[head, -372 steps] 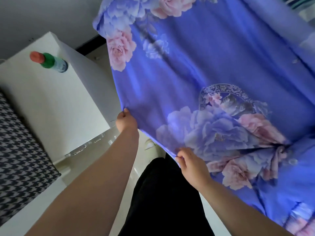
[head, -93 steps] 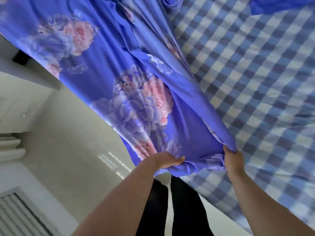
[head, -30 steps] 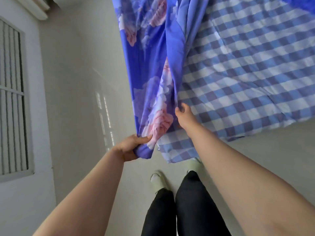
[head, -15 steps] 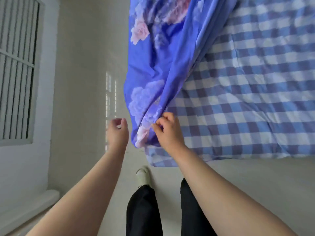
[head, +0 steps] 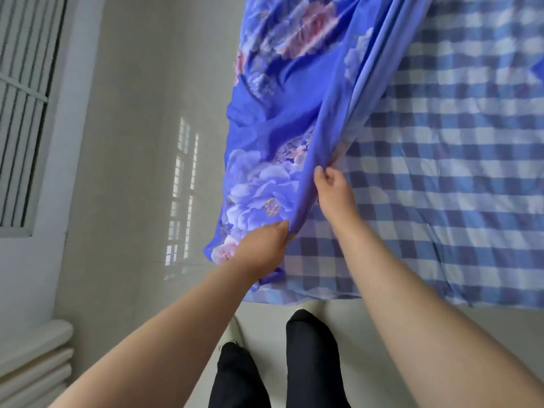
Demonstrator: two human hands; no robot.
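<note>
The left hand [head: 262,245] grips the near corner of the floral sheet [head: 265,134]; the right hand [head: 332,191] pinches its fold, over the checked bed [head: 456,172].

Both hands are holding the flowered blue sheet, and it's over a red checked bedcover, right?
Not quite: the head view shows the bedcover is checked blue and white, not red. The left hand and the right hand do both hold the flowered blue sheet, which is over the bedcover.
</note>
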